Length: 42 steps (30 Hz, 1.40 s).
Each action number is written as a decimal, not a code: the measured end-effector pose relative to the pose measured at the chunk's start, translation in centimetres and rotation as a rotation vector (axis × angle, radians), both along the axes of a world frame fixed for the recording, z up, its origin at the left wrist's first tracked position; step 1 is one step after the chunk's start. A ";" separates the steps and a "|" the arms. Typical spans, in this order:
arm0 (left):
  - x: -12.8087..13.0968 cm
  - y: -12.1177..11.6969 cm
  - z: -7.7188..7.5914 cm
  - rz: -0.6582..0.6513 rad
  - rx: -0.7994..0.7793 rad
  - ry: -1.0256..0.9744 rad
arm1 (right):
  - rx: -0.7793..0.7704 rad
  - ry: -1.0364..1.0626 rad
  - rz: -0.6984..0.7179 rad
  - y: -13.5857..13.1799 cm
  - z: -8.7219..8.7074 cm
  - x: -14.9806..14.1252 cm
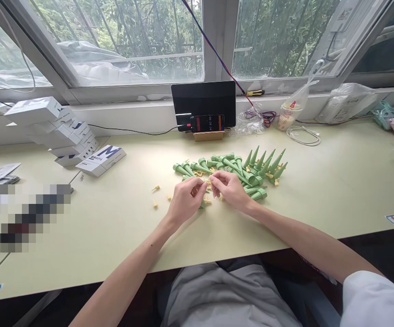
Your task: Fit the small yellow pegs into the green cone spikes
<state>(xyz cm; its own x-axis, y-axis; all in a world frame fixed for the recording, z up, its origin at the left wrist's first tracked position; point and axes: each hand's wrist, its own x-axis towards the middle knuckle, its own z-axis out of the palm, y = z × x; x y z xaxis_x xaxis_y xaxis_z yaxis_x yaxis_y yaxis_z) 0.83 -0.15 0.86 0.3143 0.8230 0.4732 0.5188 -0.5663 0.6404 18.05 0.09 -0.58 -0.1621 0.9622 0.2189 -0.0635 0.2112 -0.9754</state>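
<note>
Right at the hub of the clock, with twelve toward the window, a small yellow piece [209, 180] sits at the fingertips where both hands nearly meet. The right hand [229, 188], at four o'clock, pinches it between thumb and forefinger. The left hand [189, 195], at eight, has its fingers curled inward; whether they grip anything, I cannot tell. One ribbed green cap end [201, 205] shows just beside it, mostly hidden.

Around the hands, ribbed green cones [232, 164] lie heaped from about eleven round to three o'clock, some touching or crossing one another. Between two and three, several upright cones [268, 167] point their tips upward, with yellow bits at their feet. Loose yellow pieces [155, 188] lie near nine o'clock.

Farther out on the pale table [319, 195], a phone [207, 123] leans against a dark tablet [203, 100] at twelve. A yellow-handled tool [255, 92] rests on the sill at one. Near two stand a bagged cup [289, 116] and a coiled white cable [304, 136]. Stacked white boxes [63, 134] lean at ten, and a single white box [101, 160] lies at nine.
</note>
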 end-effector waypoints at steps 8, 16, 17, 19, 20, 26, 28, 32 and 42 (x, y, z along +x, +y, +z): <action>0.0 0.1 0.0 -0.002 0.005 0.003 | 0.000 -0.013 0.002 0.0 0.1 0.0; 0.0 0.1 0.0 0.003 0.010 0.012 | -0.004 -0.031 -0.007 -0.2 0.3 -0.1; 0.0 0.1 0.0 0.003 0.010 0.013 | -0.003 -0.032 -0.007 -0.2 0.3 -0.1; 0.0 0.1 0.0 0.000 0.006 0.015 | -0.002 -0.033 -0.007 -0.2 0.2 -0.1; 0.0 0.1 0.0 -0.001 0.004 0.017 | -0.001 -0.034 -0.006 -0.1 0.2 -0.1; 0.0 0.1 0.0 -0.002 0.000 0.025 | 0.007 -0.040 -0.004 -0.1 0.3 0.0; 0.0 0.1 0.0 -0.007 -0.002 0.026 | 0.007 -0.047 -0.003 -0.1 0.4 0.0; 0.0 0.1 0.0 -0.009 -0.008 0.027 | 0.009 -0.052 -0.010 -0.1 0.3 -0.1; 0.0 0.1 -0.1 -0.017 -0.003 0.032 | 0.009 -0.060 -0.022 -0.1 0.3 0.0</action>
